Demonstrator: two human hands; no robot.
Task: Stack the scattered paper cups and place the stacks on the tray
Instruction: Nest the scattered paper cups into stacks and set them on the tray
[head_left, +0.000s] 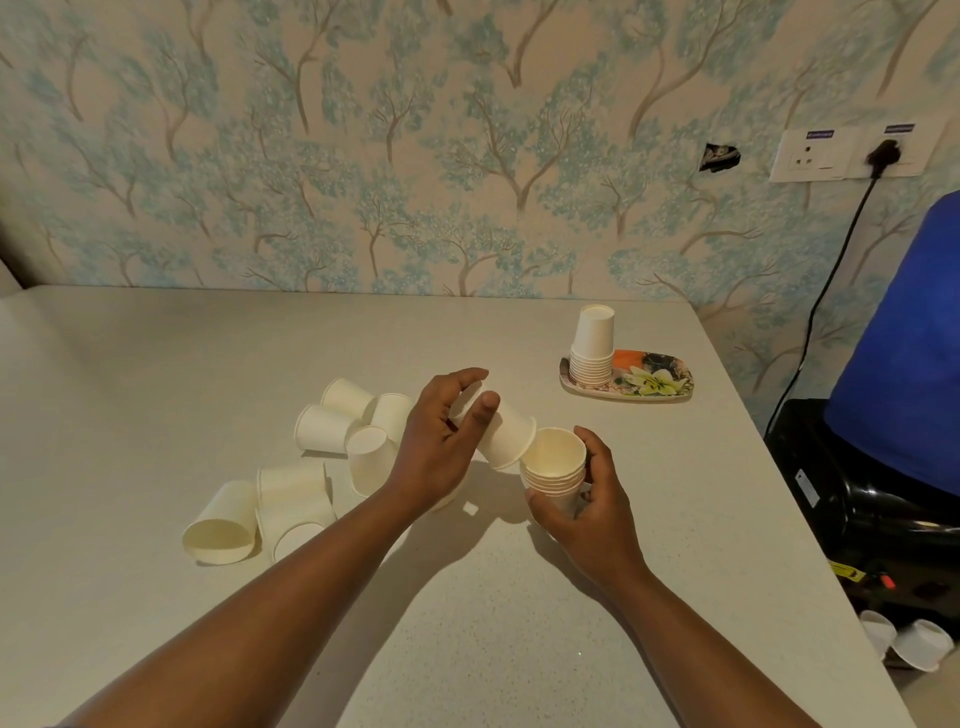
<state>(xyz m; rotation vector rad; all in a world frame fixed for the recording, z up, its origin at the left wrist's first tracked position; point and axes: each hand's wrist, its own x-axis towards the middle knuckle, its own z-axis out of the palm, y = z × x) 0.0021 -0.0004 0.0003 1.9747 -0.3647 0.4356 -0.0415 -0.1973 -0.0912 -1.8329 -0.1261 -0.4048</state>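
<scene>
Progress is judged as partial: one finished stack (592, 348), inverted, is seen standing on the left end of the flowered tray (655, 383) near the far right corner of the counter (156, 364). A second, upright stack (555, 467) of several nested cups is held just above or on the counter by the right hand (587, 499), whose fingers (597, 451) are curled round its sides. A single cup (506, 434), tilted with its mouth toward the held stack and nearly touching its rim, is gripped by the left hand (441, 447), thumb and fingers partly closed around its base end. Roughly eight loose cups (322, 428) are left lying scattered on the counter to the left, though the exact count is obscured by the left forearm. Nesting of these cups and transfer of the second stack to the tray remain to be done.
</scene>
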